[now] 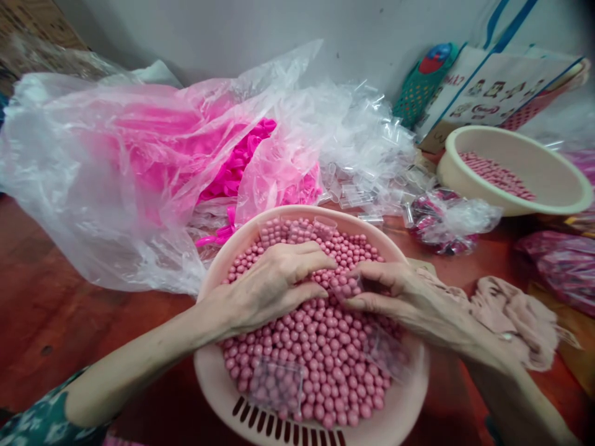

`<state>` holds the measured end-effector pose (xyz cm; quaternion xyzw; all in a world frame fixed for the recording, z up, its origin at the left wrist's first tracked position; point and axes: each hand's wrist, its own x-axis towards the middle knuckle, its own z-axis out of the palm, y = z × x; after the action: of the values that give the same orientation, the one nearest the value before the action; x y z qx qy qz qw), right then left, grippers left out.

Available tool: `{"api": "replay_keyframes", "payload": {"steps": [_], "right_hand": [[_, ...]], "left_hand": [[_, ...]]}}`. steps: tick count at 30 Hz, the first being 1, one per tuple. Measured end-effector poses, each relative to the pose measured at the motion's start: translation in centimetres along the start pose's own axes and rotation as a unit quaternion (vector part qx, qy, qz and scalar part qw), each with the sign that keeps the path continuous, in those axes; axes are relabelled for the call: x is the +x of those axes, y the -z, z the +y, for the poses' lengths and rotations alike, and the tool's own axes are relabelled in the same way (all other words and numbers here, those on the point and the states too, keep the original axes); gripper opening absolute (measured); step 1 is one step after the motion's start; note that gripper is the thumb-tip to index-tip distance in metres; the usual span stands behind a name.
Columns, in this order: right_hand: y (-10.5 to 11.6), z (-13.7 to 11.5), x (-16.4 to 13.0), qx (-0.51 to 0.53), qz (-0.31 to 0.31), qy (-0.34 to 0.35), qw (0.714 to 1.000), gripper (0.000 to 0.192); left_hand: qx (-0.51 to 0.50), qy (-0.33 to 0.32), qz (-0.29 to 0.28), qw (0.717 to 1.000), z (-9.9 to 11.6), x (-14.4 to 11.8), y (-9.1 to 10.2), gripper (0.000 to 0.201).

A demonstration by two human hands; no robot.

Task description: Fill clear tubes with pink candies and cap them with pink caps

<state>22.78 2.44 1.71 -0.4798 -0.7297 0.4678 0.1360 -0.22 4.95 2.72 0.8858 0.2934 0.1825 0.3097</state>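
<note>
A pale pink plastic basket [216,396] with slots in its near side is filled with round pink beads [325,359]. My right hand [404,297] grips a small clear plastic container [344,286] between thumb and fingers, with pink beads inside it. Just to the left, my left hand [283,275] hovers over or rests on the beads, its thumb and curved fingers apart with nothing visible between them. Other clear containers lie on the beads: one near the front [276,384], one at the right [385,353], and several along the far rim.
Behind the basket, a big clear bag [158,155] holds bright pink pieces [242,161]. Several clear containers [357,192] spill from plastic at its right. A cream bowl [520,207] with pink beads stands at the far right, near a crumpled cloth [511,316] and a printed bag [493,93].
</note>
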Motion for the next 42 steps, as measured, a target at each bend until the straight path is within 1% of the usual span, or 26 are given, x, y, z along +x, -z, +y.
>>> {"api": "replay_keyframes", "payload": {"steps": [3, 7, 10, 13, 16, 18, 21, 23, 26, 28, 30, 32, 35, 39, 42], "right_hand": [[-0.3, 0.1, 0.2, 0.057, -0.021, 0.017, 0.998, 0.026], [-0.3, -0.4, 0.6, 0.061, -0.023, 0.024, 0.998, 0.017], [-0.4, -0.8, 0.7, 0.053, -0.007, 0.02, 0.998, 0.018], [-0.4, -1.0, 0.9, 0.052, 0.001, 0.011, 0.999, 0.018], [-0.3, -1.2, 1.0, 0.038, -0.001, -0.009, 0.999, 0.016], [-0.2, -1.2, 1.1, 0.023, 0.006, -0.019, 1.0, 0.015], [-0.1, -1.2, 1.1, 0.01, 0.039, -0.013, 0.999, 0.016], [0.0, -1.1, 1.1, 0.005, 0.053, -0.009, 0.999, 0.016], [0.0, -1.1, 1.0, -0.009, 0.052, -0.011, 0.999, 0.017], [-0.1, -1.1, 1.0, -0.018, 0.043, -0.007, 0.999, 0.017], [-0.2, -1.1, 1.0, -0.017, 0.03, 0.004, 0.999, 0.016], [-0.4, -1.0, 1.0, -0.004, 0.015, 0.019, 1.0, 0.016], [-0.6, -0.9, 1.0, 0.029, -0.009, 0.036, 0.999, 0.014], [-0.7, -0.9, 1.2, 0.053, -0.019, 0.047, 0.997, 0.01], [-0.7, -1.1, 1.3, 0.041, -0.016, 0.047, 0.998, 0.014]], "left_hand": [[-0.032, -0.032, -0.022, 0.999, 0.0, 0.5, -0.3, 0.025], [-0.037, -0.028, -0.038, 0.998, 0.0, 0.7, -0.8, 0.018], [-0.056, -0.01, -0.018, 0.998, -0.1, 0.6, -0.8, 0.011], [-0.091, 0.025, -0.004, 0.995, -0.1, 0.6, -0.5, 0.007], [-0.119, 0.059, 0.023, 0.991, -0.1, 0.6, -0.1, 0.01], [-0.118, 0.071, 0.031, 0.99, -0.1, 0.5, 0.0, 0.013], [-0.104, 0.067, 0.02, 0.992, -0.2, 0.4, 0.0, 0.012], [-0.094, 0.068, 0.03, 0.993, -0.3, 0.4, 0.0, 0.011], [-0.081, 0.059, 0.051, 0.994, -0.6, 0.4, -0.1, 0.012], [-0.069, 0.04, 0.054, 0.995, -0.7, 0.4, -0.2, 0.012], [-0.047, 0.016, 0.043, 0.998, -0.8, 0.4, -0.2, 0.018], [-0.031, -0.011, 0.008, 0.999, -0.8, 0.4, -0.1, 0.024], [-0.03, -0.043, -0.049, 0.997, -0.5, 0.3, 0.0, 0.026], [-0.043, -0.022, -0.075, 0.996, -0.4, 0.3, 0.1, 0.021], [-0.054, -0.021, -0.084, 0.995, -0.8, 0.5, -0.1, 0.013]]}}
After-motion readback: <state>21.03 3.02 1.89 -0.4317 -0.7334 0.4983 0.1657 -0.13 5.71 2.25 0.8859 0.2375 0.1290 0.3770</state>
